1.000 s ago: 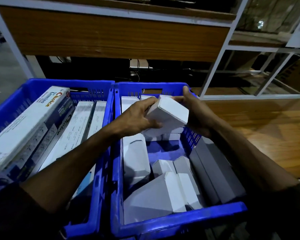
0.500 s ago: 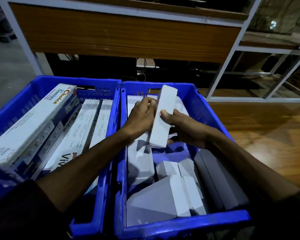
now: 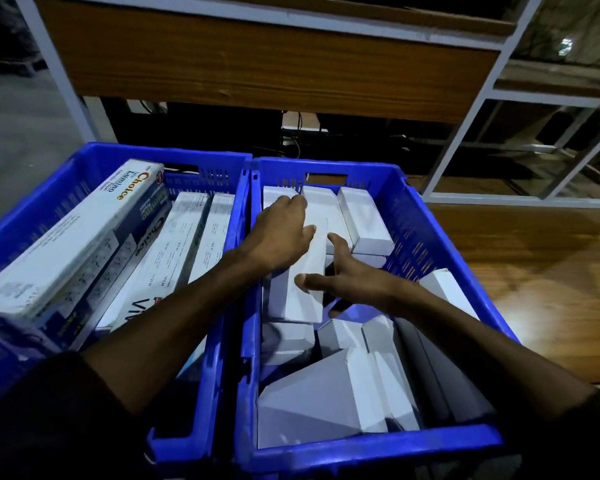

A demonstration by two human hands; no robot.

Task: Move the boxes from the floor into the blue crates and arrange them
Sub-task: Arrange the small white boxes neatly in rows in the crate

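Observation:
Two blue crates stand side by side. The right crate (image 3: 371, 448) holds several plain white boxes, some in a row at its far end (image 3: 364, 220) and some tumbled at its near end (image 3: 326, 403). A long white box (image 3: 309, 299) lies lengthwise in the middle of this crate, over other boxes. My left hand (image 3: 281, 233) grips its far left part with the thumb on top. My right hand (image 3: 354, 278) holds its right edge, thumb pressed on the upper face. The left crate (image 3: 84, 168) is packed with long printed boxes (image 3: 77, 237).
Grey flat boxes (image 3: 440, 358) lean against the right crate's right wall, and one white box (image 3: 447, 292) pokes over that rim. A wooden desk panel (image 3: 257, 64) in a white metal frame stands just behind the crates. Wooden flooring (image 3: 534, 271) lies to the right.
The white box, held upright above the crate half a second ago, has been lowered and laid flat among the boxes. Both hands went down with it and still hold it.

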